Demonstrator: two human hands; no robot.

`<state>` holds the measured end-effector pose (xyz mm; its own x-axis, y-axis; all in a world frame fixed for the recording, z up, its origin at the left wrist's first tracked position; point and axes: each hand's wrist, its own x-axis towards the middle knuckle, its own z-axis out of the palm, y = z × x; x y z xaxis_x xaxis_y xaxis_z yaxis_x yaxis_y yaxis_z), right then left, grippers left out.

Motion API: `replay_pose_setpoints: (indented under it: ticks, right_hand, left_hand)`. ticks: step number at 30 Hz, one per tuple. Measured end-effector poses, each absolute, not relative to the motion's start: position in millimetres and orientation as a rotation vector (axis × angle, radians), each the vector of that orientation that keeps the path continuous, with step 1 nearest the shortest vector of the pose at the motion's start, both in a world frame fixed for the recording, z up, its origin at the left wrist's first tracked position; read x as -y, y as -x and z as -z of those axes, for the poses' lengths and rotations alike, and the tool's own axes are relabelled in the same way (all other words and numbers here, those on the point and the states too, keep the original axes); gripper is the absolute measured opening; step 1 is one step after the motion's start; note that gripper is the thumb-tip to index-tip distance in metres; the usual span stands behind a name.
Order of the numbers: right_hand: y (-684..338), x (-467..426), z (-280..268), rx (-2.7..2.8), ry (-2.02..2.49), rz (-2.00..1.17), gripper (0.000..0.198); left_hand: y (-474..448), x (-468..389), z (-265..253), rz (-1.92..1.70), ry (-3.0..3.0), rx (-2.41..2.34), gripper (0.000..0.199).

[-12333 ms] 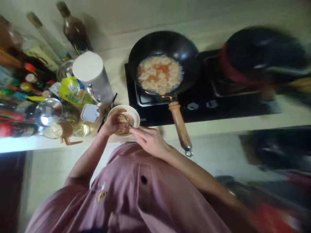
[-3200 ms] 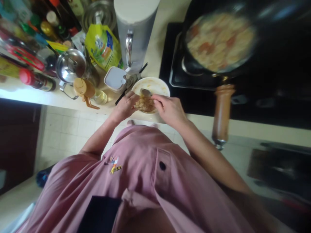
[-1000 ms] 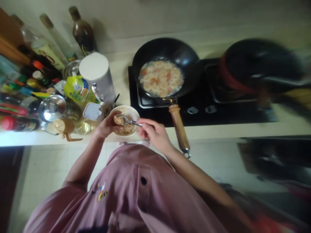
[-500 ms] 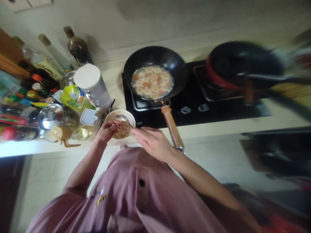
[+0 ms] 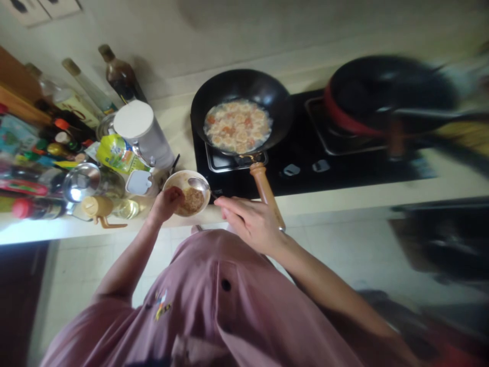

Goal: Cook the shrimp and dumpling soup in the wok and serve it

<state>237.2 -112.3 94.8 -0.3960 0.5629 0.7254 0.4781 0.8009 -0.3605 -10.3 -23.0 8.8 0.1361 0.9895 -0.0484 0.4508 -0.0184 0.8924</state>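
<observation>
R hand (image 5: 250, 221) gripping silver metal spoon (image 5: 198, 184), head looking bare | L hand (image 5: 166, 204) hanging over round white bowl (image 5: 181, 176) left of R grip, can't tell if holding anything | brown crumbly mince (image 5: 192, 200) lying in bowl, prob. part-done | pale/orange pcs (image 5: 239, 125) sitting in black round wok (image 5: 263, 92) beyond grip

"What's crowding the left of the tabletop (image 5: 344, 199)?"
"A tall white-lidded pitcher (image 5: 155, 142), a yellow pouch (image 5: 116, 153) just beside it, and a small white-lidded box (image 5: 138, 182) in front."
"And towards the wall (image 5: 160, 35)?"
"A dark bottle (image 5: 121, 76), near a slimmer pale bottle (image 5: 89, 86)."
"Closer to the edge?"
"An orange-spouted jug (image 5: 98, 206), near a steel-lidded pot (image 5: 82, 181) and a red-capped bottle (image 5: 38, 209)."
"Far right?"
"A red-sided pan (image 5: 367, 92), rather blurred."
</observation>
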Motion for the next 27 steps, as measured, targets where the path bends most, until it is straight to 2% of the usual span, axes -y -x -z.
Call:
replay_pose_setpoints:
  ticks: [5,10,12,16,22,24,27]
  right_hand:
    - [-242.2,113.6,-93.4,2.067,0.789,-0.131,0.019]
    - [-246.6,115.6,-93.5,2.076,0.803,-0.137,0.019]
    - [-248.6,116.5,-93.5,2.06,0.796,-0.148,0.019]
    - [-253.3,118.7,-93.8,2.049,0.811,-0.182,0.021]
    - [-257.5,122.1,-96.2,2.025,0.823,-0.208,0.02]
    - [-258.2,122.5,-96.6,2.013,0.814,-0.221,0.02]
    - [-258.9,122.4,-96.5,2.007,0.822,-0.232,0.021]
  left_hand:
    - [11.6,26.9,-21.9,-0.507,-2.216,-1.593,0.016]
    - [6.3,29.7,-31.0,-0.178,-2.459,-1.775,0.027]
    - [7.8,26.3,-31.3,-0.181,-2.434,-1.782,0.025]
    - [15.8,14.2,-29.7,-0.476,-1.959,-1.432,0.008]
    - [21.4,9.1,-27.2,-0.786,-1.21,-0.967,0.036]
    - [19.9,12.5,-27.4,-0.906,-0.874,-0.839,0.035]
    - [12.7,19.4,-27.6,-1.007,-0.644,-0.824,0.022]
